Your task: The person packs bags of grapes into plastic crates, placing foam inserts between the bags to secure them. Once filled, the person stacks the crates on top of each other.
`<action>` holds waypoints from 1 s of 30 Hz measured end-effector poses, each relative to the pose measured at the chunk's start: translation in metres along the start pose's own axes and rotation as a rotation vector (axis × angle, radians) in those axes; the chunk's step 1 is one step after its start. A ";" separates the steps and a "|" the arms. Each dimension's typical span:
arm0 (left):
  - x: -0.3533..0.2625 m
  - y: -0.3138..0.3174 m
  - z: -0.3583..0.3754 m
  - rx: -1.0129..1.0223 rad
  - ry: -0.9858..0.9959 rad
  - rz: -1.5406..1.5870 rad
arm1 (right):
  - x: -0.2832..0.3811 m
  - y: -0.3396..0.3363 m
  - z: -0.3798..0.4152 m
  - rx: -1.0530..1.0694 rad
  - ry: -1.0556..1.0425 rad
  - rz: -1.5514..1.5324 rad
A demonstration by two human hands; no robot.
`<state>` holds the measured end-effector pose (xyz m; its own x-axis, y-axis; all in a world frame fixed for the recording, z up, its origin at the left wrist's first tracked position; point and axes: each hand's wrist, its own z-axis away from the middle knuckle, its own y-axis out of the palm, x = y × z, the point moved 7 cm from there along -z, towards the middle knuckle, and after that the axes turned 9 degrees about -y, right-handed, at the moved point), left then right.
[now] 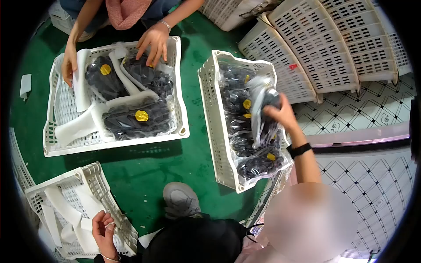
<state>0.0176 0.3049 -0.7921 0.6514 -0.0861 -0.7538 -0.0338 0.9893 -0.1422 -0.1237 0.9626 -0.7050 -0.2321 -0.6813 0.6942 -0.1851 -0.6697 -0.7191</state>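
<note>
My left hand (pixel 104 232) is at the lower left, over a white basket (pixel 103 188) of white foam pieces (pixel 63 204). Its fingers are loosely curled and slightly apart, and nothing shows in them. One foam piece lies just beside the fingers. My right hand is out of view. At the right, a co-worker's hand (pixel 280 114) with a black wristband grips a dark item in clear plastic (pixel 263 116), blurred by motion, over a narrow white basket (pixel 215 144). Several similar bagged dark items with yellow stickers (pixel 261 164) stand in that basket.
Another person's two hands (pixel 153 44) reach into a larger white basket (pixel 182 105) holding bagged dark items (pixel 138 116) and white foam strips (pixel 81 83). Stacked white baskets (pixel 302 48) stand at the upper right. A grey shoe (pixel 180 199) rests on the green floor (pixel 144 171).
</note>
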 end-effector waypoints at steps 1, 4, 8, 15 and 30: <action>0.005 -0.003 -0.004 -0.006 -0.010 -0.001 | -0.018 -0.022 -0.013 -0.186 0.054 0.079; 0.006 -0.002 -0.001 -0.029 -0.057 0.060 | -0.041 -0.032 -0.052 -0.153 0.491 -0.241; 0.002 0.005 0.000 -0.018 -0.023 0.035 | -0.071 -0.024 -0.122 -0.196 0.325 -0.024; 0.012 0.001 0.002 -0.101 -0.095 0.058 | -0.070 0.016 -0.150 -0.129 0.193 0.943; 0.014 0.062 -0.008 0.021 0.027 0.024 | 0.232 0.354 -0.018 0.771 -1.010 0.259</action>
<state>0.0184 0.3637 -0.8166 0.6301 -0.0653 -0.7737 -0.0333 0.9933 -0.1110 -0.2603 0.5724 -0.7992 0.7033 -0.5094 0.4959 0.4293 -0.2517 -0.8674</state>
